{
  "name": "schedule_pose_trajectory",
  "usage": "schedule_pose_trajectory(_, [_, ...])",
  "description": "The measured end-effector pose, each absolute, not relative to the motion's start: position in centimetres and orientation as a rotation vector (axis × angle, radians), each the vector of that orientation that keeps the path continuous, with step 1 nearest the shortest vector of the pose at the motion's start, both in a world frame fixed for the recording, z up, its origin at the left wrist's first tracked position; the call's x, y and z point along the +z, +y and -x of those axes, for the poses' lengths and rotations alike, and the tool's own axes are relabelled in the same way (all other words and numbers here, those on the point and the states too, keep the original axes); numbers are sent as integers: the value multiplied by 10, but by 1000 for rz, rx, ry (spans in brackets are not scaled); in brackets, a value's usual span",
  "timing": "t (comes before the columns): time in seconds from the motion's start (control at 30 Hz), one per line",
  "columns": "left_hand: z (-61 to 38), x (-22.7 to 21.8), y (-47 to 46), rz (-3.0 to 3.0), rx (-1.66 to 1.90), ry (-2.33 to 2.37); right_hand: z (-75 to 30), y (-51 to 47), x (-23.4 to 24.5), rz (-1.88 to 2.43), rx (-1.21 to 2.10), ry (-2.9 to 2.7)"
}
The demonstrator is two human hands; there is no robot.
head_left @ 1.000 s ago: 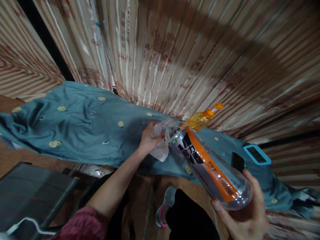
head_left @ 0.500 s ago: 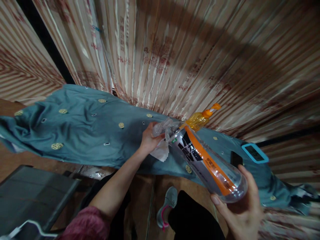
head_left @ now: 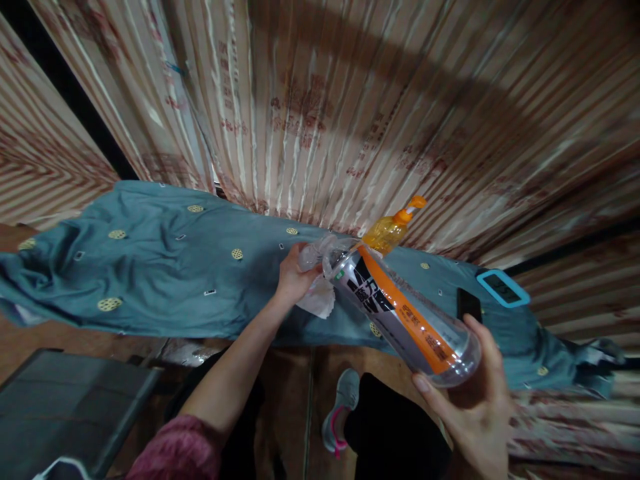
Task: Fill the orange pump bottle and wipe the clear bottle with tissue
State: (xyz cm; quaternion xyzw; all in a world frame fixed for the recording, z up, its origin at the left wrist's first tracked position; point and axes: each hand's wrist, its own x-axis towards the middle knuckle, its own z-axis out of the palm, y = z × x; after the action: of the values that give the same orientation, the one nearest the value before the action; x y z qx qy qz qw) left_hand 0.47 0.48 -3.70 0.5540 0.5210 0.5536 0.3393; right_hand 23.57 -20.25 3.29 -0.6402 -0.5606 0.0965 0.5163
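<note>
A large clear plastic bottle [head_left: 400,313] with a grey, black and orange label lies tilted, its mouth pointing up and left. My right hand [head_left: 475,407] cups its base from below, fingers wrapped round it. My left hand [head_left: 295,277] is closed at the bottle's mouth, gripping a white tissue [head_left: 317,301] and some crinkled clear plastic wrap [head_left: 325,250]. Both are held over a ledge draped in teal cloth [head_left: 165,267].
A yellow bottle with an orange spout [head_left: 393,227] stands behind the clear bottle. A black phone [head_left: 469,303] and a blue-framed device [head_left: 503,288] lie on the cloth at right. Striped curtains [head_left: 350,113] hang behind. A dark grey seat [head_left: 70,400] is lower left; my shoe [head_left: 340,407] below.
The view has shifted slightly; the bottle and both hands sit a little lower left in frame. The grips on bottle and tissue are unchanged.
</note>
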Motion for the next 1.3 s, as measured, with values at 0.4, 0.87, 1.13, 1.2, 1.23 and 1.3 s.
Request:
schedule_pose_trajectory(0.4, [-6,-38,6,-1451,1463,1353,-227,-201,33,1514,248,-1310])
schedule_pose_trajectory(0.87, [-4,-40,9,-1465,1447,1342,-228,-197,34,1514,257,-1307])
schedule_pose_trajectory(1.13, [-3,-40,11,-1475,1407,1344,-228,-195,37,1501,221,-1323])
schedule_pose_trajectory(1.2, [-2,-39,11,-1485,1407,1335,-230,-195,36,1501,246,-1314])
schedule_pose_trajectory(1.23, [-2,-39,10,-1491,1406,1334,-231,-195,35,1496,258,-1314])
schedule_pose_trajectory(1.3, [-1,-39,10,-1502,1402,1341,-232,-195,33,1487,261,-1315])
